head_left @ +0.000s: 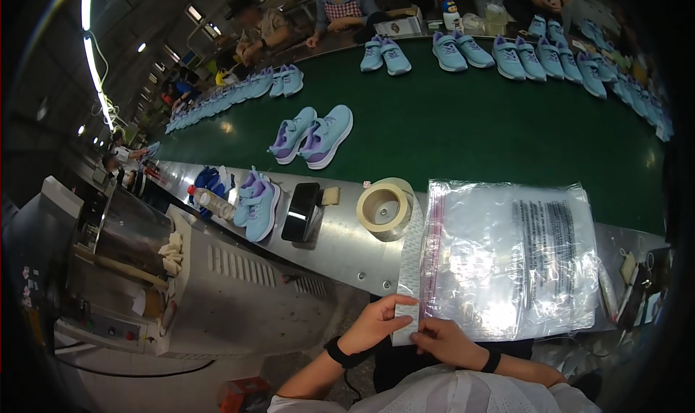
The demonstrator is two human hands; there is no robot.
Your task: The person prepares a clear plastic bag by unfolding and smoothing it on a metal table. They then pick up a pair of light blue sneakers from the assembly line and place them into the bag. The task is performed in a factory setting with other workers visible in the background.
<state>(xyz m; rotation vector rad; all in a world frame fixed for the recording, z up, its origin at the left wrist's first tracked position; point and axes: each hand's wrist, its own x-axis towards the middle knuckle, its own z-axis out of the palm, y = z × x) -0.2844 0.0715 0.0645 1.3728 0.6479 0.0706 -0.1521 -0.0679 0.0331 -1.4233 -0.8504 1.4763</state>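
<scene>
A whitish printed strip (410, 257), which looks like a sticker strip, runs from beside a cream roll (367, 209) down past the table's front edge. My left hand (374, 325) grips its lower end, with the thumb lying across the top. At the strip's right edge, my right hand (450, 342) has its fingers curled and pinched on it. Right beside the strip lies a stack of clear plastic bags (474, 257) with a pinkish seal line and dark print. The near edge of the bags comes close to my right hand.
Light-blue shoes (327, 136) stand in pairs on the green belt (434, 123), several more along its far side. On the metal ledge (337, 257) are a phone (300, 212), a shoe pair (258, 204) and a bottle (211, 201). A grey machine (239, 268) stands left. People work opposite.
</scene>
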